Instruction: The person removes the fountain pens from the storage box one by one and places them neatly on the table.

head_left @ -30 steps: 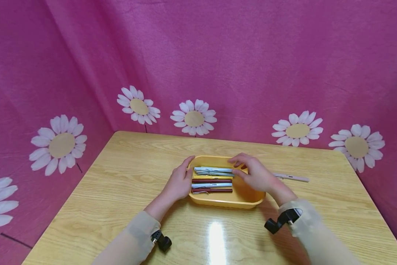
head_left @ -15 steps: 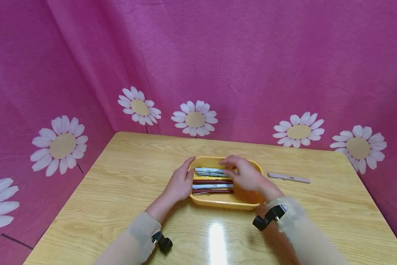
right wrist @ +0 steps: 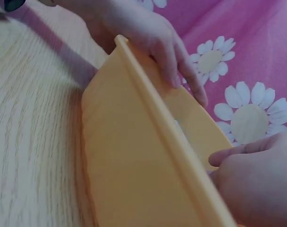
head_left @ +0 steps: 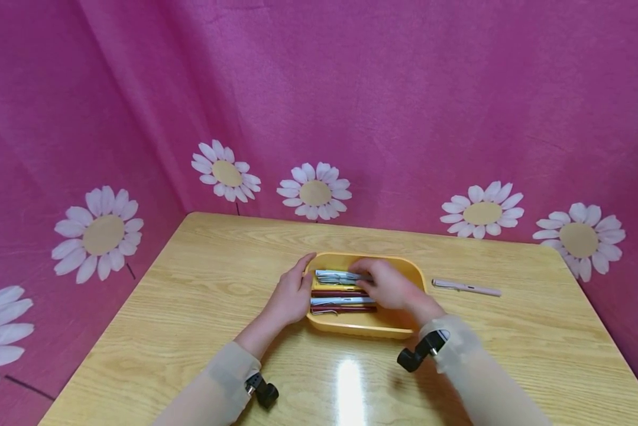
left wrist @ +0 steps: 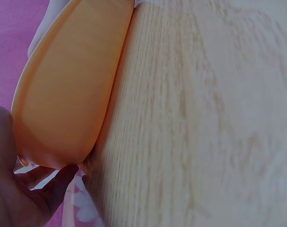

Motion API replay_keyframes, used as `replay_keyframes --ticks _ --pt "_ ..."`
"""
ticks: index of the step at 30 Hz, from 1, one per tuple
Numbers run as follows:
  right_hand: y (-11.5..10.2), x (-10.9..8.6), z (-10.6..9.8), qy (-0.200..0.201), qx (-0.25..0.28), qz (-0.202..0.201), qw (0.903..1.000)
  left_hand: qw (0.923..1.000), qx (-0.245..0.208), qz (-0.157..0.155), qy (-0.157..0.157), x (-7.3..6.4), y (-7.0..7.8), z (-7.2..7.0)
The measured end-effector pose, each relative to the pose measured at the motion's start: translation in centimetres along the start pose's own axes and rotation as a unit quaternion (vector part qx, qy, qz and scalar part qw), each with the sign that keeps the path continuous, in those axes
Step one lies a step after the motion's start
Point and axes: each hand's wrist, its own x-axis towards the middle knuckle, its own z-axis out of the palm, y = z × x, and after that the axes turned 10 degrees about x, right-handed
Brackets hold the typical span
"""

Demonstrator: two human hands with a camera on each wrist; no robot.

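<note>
A yellow-orange plastic tray stands on the table with several pens lying lengthwise at its left side. Among them are light blue pens, a yellow pen and dark red pens. My left hand grips the tray's left end, thumb at the rim and fingers along the outer wall, as the left wrist view also shows. Inside the tray, my right hand pinches the right end of a light blue pen at the back of the row. In the right wrist view, the tray wall hides most of the pens.
A pale lilac pen lies on the wooden table right of the tray. Behind the table hangs a pink curtain with white daisies. A wrist camera sits on the left sleeve, another camera on the right.
My right hand has moved left and deeper into the tray, its fingers drawing together at the light blue pens. The lilac pen now shows fully. My left hand has kept its grip.
</note>
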Motion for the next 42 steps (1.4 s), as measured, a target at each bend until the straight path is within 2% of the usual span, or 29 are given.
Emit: replay_keyframes --ticks 6,10,21,33,42 --pt "-0.4 0.2 0.4 -0.006 -0.089 -0.027 0.9956 1.0 -0.001 -0.002 0.004 -0.1 0.0 0.0" --pt "-0.4 0.3 0.6 -0.003 -0.107 -0.038 0.9935 1.0 -0.001 -0.005 0.0 -0.1 0.0 0.0" --pt "-1.0 0.2 0.9 0.007 -0.077 -0.003 0.997 0.9999 0.002 -0.011 -0.008 -0.3 0.2 0.0" --pt "-1.1 0.2 0.6 0.017 -0.002 -0.017 0.9997 1.0 0.005 0.001 0.002 -0.4 0.1 -0.1" --pt "-1.3 0.1 -0.1 0.024 0.044 0.004 0.9987 1.0 0.003 -0.001 0.002 -0.2 0.1 0.0"
